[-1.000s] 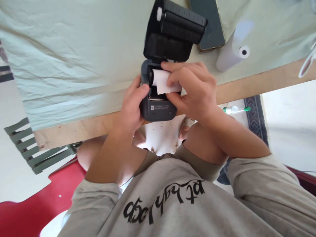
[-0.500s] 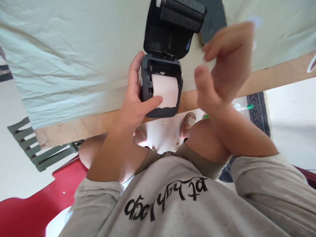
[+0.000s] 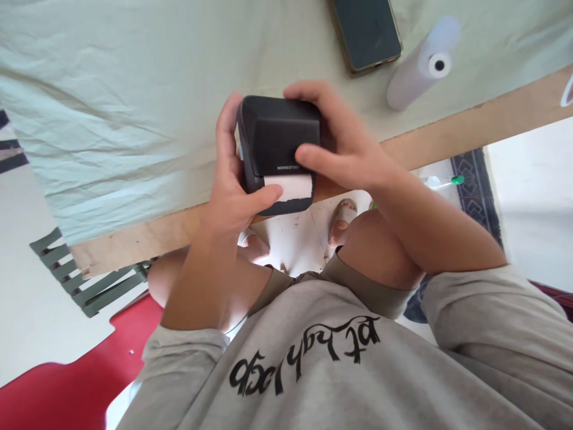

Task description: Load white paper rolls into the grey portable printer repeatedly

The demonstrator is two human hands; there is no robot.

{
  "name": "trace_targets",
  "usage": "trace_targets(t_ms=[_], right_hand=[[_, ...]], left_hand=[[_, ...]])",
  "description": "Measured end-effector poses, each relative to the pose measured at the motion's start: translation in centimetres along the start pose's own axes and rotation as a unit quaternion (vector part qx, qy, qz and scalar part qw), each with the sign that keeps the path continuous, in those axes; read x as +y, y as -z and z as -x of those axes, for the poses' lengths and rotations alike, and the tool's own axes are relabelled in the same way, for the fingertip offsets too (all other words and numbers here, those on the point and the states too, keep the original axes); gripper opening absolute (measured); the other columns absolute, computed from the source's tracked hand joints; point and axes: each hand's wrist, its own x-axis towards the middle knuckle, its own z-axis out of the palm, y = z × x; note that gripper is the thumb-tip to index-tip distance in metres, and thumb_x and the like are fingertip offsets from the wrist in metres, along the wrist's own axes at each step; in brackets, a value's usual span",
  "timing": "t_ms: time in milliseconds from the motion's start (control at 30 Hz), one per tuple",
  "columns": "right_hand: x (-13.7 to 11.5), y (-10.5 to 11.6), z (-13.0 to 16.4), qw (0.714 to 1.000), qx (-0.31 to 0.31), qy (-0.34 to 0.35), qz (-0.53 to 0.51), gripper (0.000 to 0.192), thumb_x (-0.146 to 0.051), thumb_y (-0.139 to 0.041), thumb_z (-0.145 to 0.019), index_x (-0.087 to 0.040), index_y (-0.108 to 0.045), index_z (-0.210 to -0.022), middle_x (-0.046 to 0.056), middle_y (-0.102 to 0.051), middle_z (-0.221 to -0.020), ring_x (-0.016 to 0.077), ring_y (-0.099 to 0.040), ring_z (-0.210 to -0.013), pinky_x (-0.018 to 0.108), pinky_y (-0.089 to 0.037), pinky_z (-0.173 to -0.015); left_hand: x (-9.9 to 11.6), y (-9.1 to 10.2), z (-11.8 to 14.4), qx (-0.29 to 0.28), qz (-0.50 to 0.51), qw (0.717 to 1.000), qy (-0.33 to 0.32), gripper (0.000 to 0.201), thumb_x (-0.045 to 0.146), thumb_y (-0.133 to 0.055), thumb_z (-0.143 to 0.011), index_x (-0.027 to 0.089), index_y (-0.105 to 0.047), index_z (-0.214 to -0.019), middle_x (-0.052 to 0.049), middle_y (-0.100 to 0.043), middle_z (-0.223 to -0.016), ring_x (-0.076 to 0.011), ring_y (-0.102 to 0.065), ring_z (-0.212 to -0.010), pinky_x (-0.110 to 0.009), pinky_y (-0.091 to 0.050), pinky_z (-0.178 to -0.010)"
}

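A dark label printer (image 3: 280, 134) is held between both hands near the table's front edge, its lid down. From the slot below the lid sticks out a white paper strip (image 3: 293, 187) with a torn end. My left hand (image 3: 237, 179) wraps the printer's left side, its thumb lying on the paper. On the right, my right hand (image 3: 338, 140) grips the lid, fingers behind the far corner and thumb on top near the printed lettering. The paper roll inside the printer is hidden by the lid.
Behind the printer to the right lies a dark phone-like slab (image 3: 367, 33) on the pale cloth (image 3: 134, 113). A white roll-shaped object (image 3: 418, 68) stands or lies beside it. Wooden table edge (image 3: 147, 230) runs in front; a red chair (image 3: 85, 376) is at lower left.
The printer's lid, raised before, has swung down over the paper. My right hand has moved left from the air onto the lid. My left hand keeps its hold.
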Motion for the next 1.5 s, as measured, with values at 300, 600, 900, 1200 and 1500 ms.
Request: trace_targets(t_ms=[300,600,900,1200,1500], right_hand=[[0.7,-0.5,0.1,0.998,0.002,-0.044,0.053,0.069,-0.051,-0.079,-0.074,-0.037,-0.047,-0.133,0.002,-0.063,-0.129,0.0242,-0.063,-0.111,0.038,-0.058,-0.093],[0.0,-0.5,0.0,0.998,-0.008,-0.017,0.054,0.065,-0.059,-0.074,-0.076,-0.036,-0.048,-0.131,0.002,-0.060,-0.133,0.0222,-0.062,-0.110,0.034,-0.058,-0.092],[1.2,-0.5,0.3,0.997,-0.027,0.055,0.037,0.062,-0.064,-0.061,-0.086,-0.034,-0.042,-0.136,0.003,-0.056,-0.137,0.0221,-0.060,-0.118,0.036,-0.052,-0.104],[0.7,-0.5,0.2,0.997,-0.034,0.029,0.062,0.067,-0.068,-0.057,-0.086,-0.030,-0.040,-0.138,0.005,-0.054,-0.137,0.0261,-0.059,-0.120,0.041,-0.051,-0.105],[0.7,-0.5,0.2,0.996,-0.026,0.046,0.078,0.058,-0.057,-0.058,-0.087,-0.029,-0.039,-0.135,0.006,-0.055,-0.136,0.0257,-0.060,-0.117,0.042,-0.052,-0.102]], left_hand=[[-0.6,0.3,0.1,0.076,-0.050,0.995,0.044,0.041,0.047,-0.079,-0.075,0.033,-0.064,-0.110,-0.003,-0.068,-0.109,-0.0276,-0.065,-0.104,-0.038,-0.053,-0.080],[-0.1,0.0,0.2,0.064,-0.042,0.996,0.042,0.032,0.043,-0.073,-0.078,0.035,-0.066,-0.108,-0.003,-0.067,-0.107,-0.0272,-0.065,-0.099,-0.039,-0.052,-0.077],[-0.1,-0.3,-0.3,0.045,0.049,0.997,0.045,0.046,0.058,-0.062,-0.088,0.022,-0.063,-0.116,-0.007,-0.070,-0.111,-0.0277,-0.064,-0.113,-0.040,-0.052,-0.088],[0.3,-0.8,-0.3,0.128,0.041,0.987,0.091,0.034,0.055,-0.057,-0.093,0.025,-0.071,-0.102,-0.005,-0.074,-0.104,-0.0266,-0.067,-0.110,-0.038,-0.055,-0.090],[0.4,-0.4,-0.4,0.107,0.026,0.992,0.065,0.033,0.054,-0.058,-0.093,0.023,-0.069,-0.097,-0.003,-0.073,-0.092,-0.0244,-0.067,-0.098,-0.035,-0.053,-0.081]])
